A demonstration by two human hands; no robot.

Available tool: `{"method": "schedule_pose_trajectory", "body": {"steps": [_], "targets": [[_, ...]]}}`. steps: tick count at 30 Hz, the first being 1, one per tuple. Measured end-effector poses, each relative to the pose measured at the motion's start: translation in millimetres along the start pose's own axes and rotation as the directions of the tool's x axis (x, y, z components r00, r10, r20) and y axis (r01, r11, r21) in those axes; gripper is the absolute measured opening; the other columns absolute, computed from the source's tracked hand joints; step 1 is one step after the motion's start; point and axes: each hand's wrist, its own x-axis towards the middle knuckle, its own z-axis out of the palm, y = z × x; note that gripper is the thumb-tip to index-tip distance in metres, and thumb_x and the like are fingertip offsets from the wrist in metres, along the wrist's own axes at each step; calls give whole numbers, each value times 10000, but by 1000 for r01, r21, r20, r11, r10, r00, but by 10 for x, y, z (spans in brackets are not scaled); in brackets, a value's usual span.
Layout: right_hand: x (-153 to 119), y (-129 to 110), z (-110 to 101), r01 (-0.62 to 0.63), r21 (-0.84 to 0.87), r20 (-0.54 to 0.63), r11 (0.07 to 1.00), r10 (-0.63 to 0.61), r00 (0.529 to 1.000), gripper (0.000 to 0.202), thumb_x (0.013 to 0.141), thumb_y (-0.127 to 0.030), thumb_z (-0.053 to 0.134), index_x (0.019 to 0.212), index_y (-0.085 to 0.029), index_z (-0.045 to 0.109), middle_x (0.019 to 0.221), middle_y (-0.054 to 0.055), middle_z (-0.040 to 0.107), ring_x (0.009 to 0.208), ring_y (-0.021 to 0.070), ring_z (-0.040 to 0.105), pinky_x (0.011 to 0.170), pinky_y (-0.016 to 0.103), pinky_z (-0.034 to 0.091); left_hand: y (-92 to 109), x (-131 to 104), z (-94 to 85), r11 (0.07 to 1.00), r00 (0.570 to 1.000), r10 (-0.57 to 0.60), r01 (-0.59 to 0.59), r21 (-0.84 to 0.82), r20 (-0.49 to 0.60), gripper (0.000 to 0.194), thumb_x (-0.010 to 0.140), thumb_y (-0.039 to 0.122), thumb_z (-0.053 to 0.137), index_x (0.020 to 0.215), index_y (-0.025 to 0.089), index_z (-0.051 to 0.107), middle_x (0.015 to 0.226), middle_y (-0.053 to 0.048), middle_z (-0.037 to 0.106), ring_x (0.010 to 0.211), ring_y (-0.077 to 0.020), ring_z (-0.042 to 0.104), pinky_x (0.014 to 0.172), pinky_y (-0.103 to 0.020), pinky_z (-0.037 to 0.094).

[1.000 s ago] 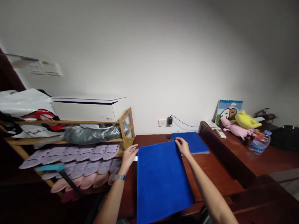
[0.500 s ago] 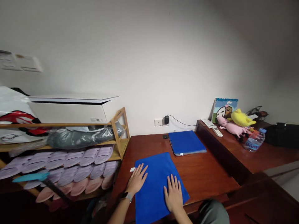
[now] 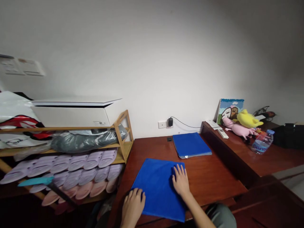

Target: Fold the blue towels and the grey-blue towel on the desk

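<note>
A blue cloth (image 3: 159, 186) lies flat and slightly askew on the reddish-brown wooden table in front of me. My left hand (image 3: 133, 204) rests on its lower left edge, fingers a little bent and apart. Over the right edge, near the upper right corner, my right hand (image 3: 181, 181) lies palm down with its fingers spread. Neither hand visibly grips anything. Farther back sits a neat stack of blue cloth (image 3: 192, 144) with a greyish layer beneath and a small white tag at its front edge.
Left of the table (image 3: 204, 180) stands a wooden rack (image 3: 123, 139) with lilac and pink slippers and a white box (image 3: 71, 115). A charger (image 3: 170, 121) is plugged into the wall. On the right-hand desk are plush toys (image 3: 248, 118), a remote (image 3: 223, 133) and a water bottle (image 3: 262, 142).
The blue cloth has turned on the table. My left hand has come down toward me along its left side, and my right hand has moved up to its right edge.
</note>
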Motion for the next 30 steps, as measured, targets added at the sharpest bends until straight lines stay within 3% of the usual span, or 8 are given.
{"method": "schedule_pose_trajectory", "body": {"steps": [3,7,14,18,21,23,26,30], "targets": [[-288,-31,250,-171,-23,11,985,171,985,687,1122,-481,314,1725,-170,420,1813,118,316,1703,353,243,1377,599,214,-80,380,40,986,991,120,-126,-112,-60,477,1061,395,443,1349,259,799,1465,-122,763,1365,-320,693,1172,-492,535],[-302,85,258,-144,-62,82,988,149,985,730,1115,-542,331,1750,-182,352,1825,108,266,1711,319,221,1389,575,179,-171,666,225,979,982,179,-173,-111,51,575,1054,481,471,1566,284,642,1681,-116,587,1550,-339,553,1260,-564,469],[-14,291,18,43,-53,175,998,-33,984,724,1102,-533,381,1757,-227,332,1832,63,241,1713,266,218,1394,495,165,-52,177,570,998,998,-57,57,-3,-10,655,1075,548,412,1659,272,523,1739,-159,501,1628,-376,438,1304,-638,375],[4,333,-44,65,-19,139,998,-61,988,649,1117,-471,344,1708,-229,460,1787,80,407,1667,259,352,1392,473,164,-61,104,578,999,998,-40,38,-31,-52,660,1069,538,414,1611,208,592,1694,-199,552,1587,-400,493,1314,-649,355],[191,284,-140,29,-1,58,1000,-28,998,624,1130,-388,277,1661,-190,538,1729,110,510,1608,248,454,1382,433,202,-69,375,476,995,995,38,-47,-91,-97,608,1084,477,396,1552,188,655,1663,-185,591,1557,-366,539,1312,-603,385],[385,229,-181,15,-6,62,1000,-15,998,636,1123,-377,302,1688,-152,487,1770,113,440,1651,251,382,1381,425,214,-34,637,408,987,991,96,-108,-123,-97,574,1088,440,400,1548,214,658,1657,-148,607,1557,-332,545,1310,-570,404],[621,171,-125,14,-39,154,999,-8,988,688,1120,-402,321,1743,-112,345,1830,96,283,1710,249,230,1390,428,184,32,967,371,982,989,147,-146,-120,-4,570,1085,418,407,1582,240,622,1683,-125,579,1577,-320,523,1315,-568,399],[692,196,98,-39,-98,201,994,58,978,717,1131,-432,255,1766,-100,241,1846,82,197,1724,229,162,1399,426,133,37,1117,415,996,988,71,-63,-61,138,606,1075,476,432,1631,272,562,1743,-121,494,1627,-340,447,1336,-592,344]]}}
